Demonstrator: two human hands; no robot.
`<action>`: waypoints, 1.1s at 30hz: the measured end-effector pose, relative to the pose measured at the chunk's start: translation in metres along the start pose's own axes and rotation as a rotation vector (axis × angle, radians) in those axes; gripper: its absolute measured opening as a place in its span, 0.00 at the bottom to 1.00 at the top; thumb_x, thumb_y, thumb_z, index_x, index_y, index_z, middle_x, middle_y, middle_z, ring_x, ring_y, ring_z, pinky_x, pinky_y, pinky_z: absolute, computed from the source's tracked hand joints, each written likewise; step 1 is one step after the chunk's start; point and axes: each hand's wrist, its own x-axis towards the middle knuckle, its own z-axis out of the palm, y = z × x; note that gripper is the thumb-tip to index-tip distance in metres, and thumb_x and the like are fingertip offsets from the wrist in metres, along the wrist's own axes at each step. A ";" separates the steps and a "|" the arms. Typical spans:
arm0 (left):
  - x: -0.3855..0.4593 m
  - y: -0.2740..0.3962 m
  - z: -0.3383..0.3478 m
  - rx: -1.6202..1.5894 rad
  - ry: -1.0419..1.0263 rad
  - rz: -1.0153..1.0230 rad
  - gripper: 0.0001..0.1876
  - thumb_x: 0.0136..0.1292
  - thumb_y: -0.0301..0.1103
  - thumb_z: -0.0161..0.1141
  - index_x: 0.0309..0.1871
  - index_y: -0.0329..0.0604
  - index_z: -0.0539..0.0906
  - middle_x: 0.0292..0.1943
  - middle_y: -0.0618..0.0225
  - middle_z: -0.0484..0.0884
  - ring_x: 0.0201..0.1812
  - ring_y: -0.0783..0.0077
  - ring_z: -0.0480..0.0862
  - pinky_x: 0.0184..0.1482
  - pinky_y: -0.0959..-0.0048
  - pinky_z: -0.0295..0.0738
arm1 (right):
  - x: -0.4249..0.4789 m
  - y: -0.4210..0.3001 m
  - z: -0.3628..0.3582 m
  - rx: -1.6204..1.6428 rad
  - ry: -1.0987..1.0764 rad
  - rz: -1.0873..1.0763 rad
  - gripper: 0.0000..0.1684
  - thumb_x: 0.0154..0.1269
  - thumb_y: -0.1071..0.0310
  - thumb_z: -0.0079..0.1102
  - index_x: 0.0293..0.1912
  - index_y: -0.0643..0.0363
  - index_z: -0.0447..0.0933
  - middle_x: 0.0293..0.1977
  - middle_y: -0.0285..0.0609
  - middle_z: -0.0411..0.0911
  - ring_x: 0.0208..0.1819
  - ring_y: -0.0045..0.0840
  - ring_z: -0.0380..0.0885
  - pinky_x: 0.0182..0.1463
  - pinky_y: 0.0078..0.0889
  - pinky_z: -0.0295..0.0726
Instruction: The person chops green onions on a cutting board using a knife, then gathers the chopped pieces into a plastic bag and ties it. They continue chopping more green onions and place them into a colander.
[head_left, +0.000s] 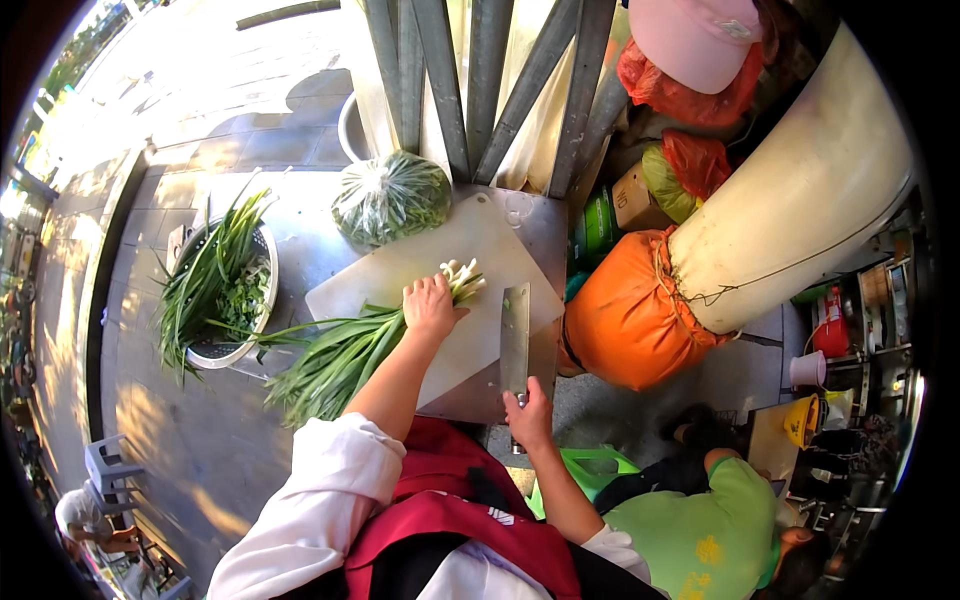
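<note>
A bunch of green onions or similar long greens (352, 352) lies across a white cutting board (450, 247), its pale root ends pointing away to the right. My left hand (430, 304) grips the bunch just below those white ends. To the right, my right hand (529, 411) holds a cleaver (515, 330) by its handle, the broad blade over the board's right edge and apart from the bunch. A colander (271, 300) at the left holds more long greens (217, 277) and some leafy pieces. A clear plastic bag of leafy greens (391, 196) rests behind the board.
The metal table (300, 202) carries the board. Metal bars (491, 82) rise behind it. A large orange-wrapped bundle (637, 315) is close at the right. A person in a green shirt (697, 525) sits low at the lower right, beside a green plastic stool (592, 469).
</note>
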 end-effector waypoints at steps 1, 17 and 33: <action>-0.002 0.001 -0.001 0.000 -0.001 0.005 0.35 0.45 0.54 0.73 0.50 0.40 0.74 0.47 0.61 0.78 0.54 0.63 0.76 0.54 0.63 0.67 | 0.003 0.008 0.000 -0.107 0.028 -0.082 0.12 0.61 0.68 0.61 0.35 0.61 0.67 0.17 0.39 0.74 0.16 0.25 0.77 0.21 0.30 0.74; -0.009 -0.048 0.027 0.025 0.057 0.100 0.30 0.49 0.47 0.70 0.51 0.41 0.74 0.49 0.63 0.74 0.55 0.64 0.73 0.47 0.60 0.70 | 0.086 -0.026 0.012 -0.718 -0.110 -0.216 0.28 0.62 0.67 0.56 0.59 0.62 0.60 0.39 0.63 0.77 0.43 0.59 0.75 0.46 0.54 0.73; -0.015 -0.060 0.016 0.013 0.192 0.135 0.31 0.50 0.52 0.67 0.52 0.40 0.73 0.46 0.63 0.73 0.51 0.64 0.72 0.49 0.56 0.67 | 0.069 -0.100 0.022 -0.597 -0.006 -0.398 0.30 0.62 0.68 0.59 0.61 0.57 0.61 0.26 0.51 0.79 0.28 0.44 0.81 0.32 0.42 0.77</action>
